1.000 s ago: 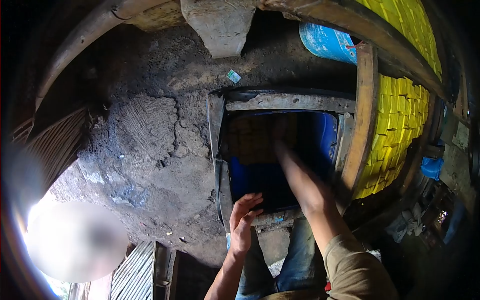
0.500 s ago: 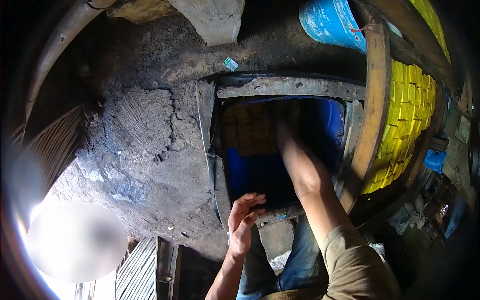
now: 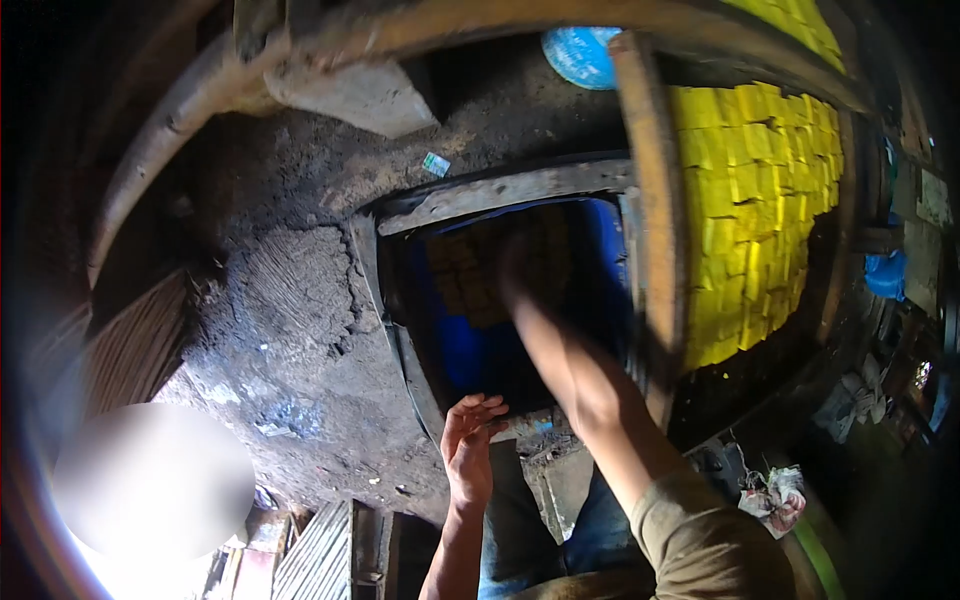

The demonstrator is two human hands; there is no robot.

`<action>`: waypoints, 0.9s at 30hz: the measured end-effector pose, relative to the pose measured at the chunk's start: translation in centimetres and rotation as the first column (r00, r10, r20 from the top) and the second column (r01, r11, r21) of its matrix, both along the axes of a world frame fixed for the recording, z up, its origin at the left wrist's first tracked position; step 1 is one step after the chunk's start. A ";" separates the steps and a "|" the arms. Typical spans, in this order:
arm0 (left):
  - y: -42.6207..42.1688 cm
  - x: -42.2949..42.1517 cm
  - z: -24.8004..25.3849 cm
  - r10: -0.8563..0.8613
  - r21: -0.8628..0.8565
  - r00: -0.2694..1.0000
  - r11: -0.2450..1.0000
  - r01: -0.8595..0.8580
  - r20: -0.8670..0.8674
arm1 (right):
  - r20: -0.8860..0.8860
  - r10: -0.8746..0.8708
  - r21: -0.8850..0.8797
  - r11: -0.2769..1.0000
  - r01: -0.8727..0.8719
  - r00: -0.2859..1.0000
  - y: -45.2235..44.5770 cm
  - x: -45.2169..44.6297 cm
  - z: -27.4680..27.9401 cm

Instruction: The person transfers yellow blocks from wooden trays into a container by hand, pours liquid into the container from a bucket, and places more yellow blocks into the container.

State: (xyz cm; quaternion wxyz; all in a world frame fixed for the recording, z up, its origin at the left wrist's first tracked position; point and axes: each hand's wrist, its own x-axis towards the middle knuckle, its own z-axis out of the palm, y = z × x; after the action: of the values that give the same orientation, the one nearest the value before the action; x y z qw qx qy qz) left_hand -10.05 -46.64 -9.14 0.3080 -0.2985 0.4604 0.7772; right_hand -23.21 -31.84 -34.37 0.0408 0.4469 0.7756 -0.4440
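My right arm reaches down into a deep blue bin (image 3: 462, 350) set inside a wooden frame (image 3: 500, 193). My right hand (image 3: 514, 265) is dim and blurred near stacked yellowish blocks (image 3: 458, 275) in the bin; its fingers cannot be made out. Beside the near left corner of the frame is my left hand (image 3: 468, 445), fingers loosely bent and apart from the thumb, with nothing seen in it. To the right, behind a wooden beam (image 3: 655, 200), bright yellow blocks (image 3: 745, 220) resembling tofu lie in tight rows.
A light-blue container (image 3: 582, 57) stands at the far side near a curved wooden pole (image 3: 420, 35). Rough, cracked ground (image 3: 290, 290) lies to the left, with slatted wood (image 3: 140, 340) beyond. A crumpled bag (image 3: 775, 500) is at the lower right.
The view has shifted rightward, showing more of the bright yellow blocks. My right arm stays deep in the bin; my left hand remains by the frame's near edge.
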 end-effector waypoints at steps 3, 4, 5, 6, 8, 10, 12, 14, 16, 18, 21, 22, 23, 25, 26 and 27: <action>0.7 -0.2 2.3 0.027 -0.025 0.998 0.999 -0.026 0.050 | -0.238 -0.019 -0.242 0.969 -0.041 0.971 -3.8 3.8 11.6; 0.4 -0.1 2.5 0.005 -0.017 0.999 1.000 -0.004 0.034 | -0.321 0.017 -0.251 0.963 -0.102 0.947 -3.2 5.3 17.3; -0.2 0.3 2.1 -0.014 -0.042 1.000 0.999 0.014 0.004 | -0.402 0.049 -0.259 0.952 -0.164 0.914 -2.6 6.8 23.1; -0.2 0.0 2.4 -0.032 -0.064 0.999 0.997 0.030 -0.023 | -0.529 0.100 -0.148 0.967 -0.209 0.842 -1.0 8.3 27.4; 0.9 -1.7 4.7 -0.112 -0.198 0.994 0.974 0.109 -0.006 | -0.604 0.150 0.094 0.989 -0.117 0.783 5.1 12.0 33.5; 2.0 -2.4 5.6 -0.093 -0.162 0.996 0.983 0.089 -0.018 | -0.379 -0.238 -0.058 0.971 0.234 0.894 12.2 17.8 34.9; 5.4 -3.3 7.4 -0.155 -0.207 0.987 0.968 0.142 -0.047 | -0.300 -0.304 0.346 0.849 0.400 0.904 21.7 23.1 31.7; 9.2 -3.8 9.4 -0.201 -0.182 0.976 0.966 0.184 -0.079 | -0.318 -0.321 0.518 0.730 0.447 0.892 29.8 24.9 30.7; 13.1 -3.9 10.2 -0.286 -0.140 0.940 0.955 0.263 -0.186 | -0.269 -0.291 0.546 0.739 0.394 0.918 34.4 24.7 28.9; 16.6 -3.4 10.5 -0.348 -0.187 0.923 0.930 0.318 -0.162 | -0.322 -0.090 0.702 0.646 0.301 0.943 37.3 24.9 24.2; 21.8 -2.6 11.1 -0.420 -0.074 0.871 0.906 0.416 -0.254 | -0.270 -0.186 0.695 0.641 0.325 0.945 35.3 23.1 24.2; 23.3 -2.4 11.8 -0.427 -0.042 0.864 0.901 0.432 -0.268 | -0.334 -0.202 0.622 0.686 0.376 0.921 35.2 23.4 24.4; 24.2 -1.9 12.0 -0.413 -0.017 0.871 0.905 0.425 -0.266 | -0.490 -0.208 0.545 0.685 0.484 0.846 35.1 23.3 25.5; 25.6 -1.6 12.3 -0.401 0.001 0.875 0.909 0.417 -0.272 | -0.535 -0.271 0.369 0.777 0.510 0.800 35.5 24.1 27.2; 26.1 -1.6 12.4 -0.413 0.003 0.877 0.904 0.427 -0.246 | -0.559 -0.318 0.253 0.815 0.522 0.766 35.9 24.4 27.2; 26.4 -1.4 12.5 -0.426 0.005 0.879 0.899 0.438 -0.215 | -0.564 -0.320 0.190 0.847 0.496 0.761 36.9 24.4 26.5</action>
State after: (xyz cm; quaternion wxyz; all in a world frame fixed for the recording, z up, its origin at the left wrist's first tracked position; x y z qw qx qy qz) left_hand -11.44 -20.27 3.40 0.4314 -0.0969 0.5242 0.7278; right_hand 1.21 5.02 -7.88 -0.3408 0.4728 0.7022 -0.4089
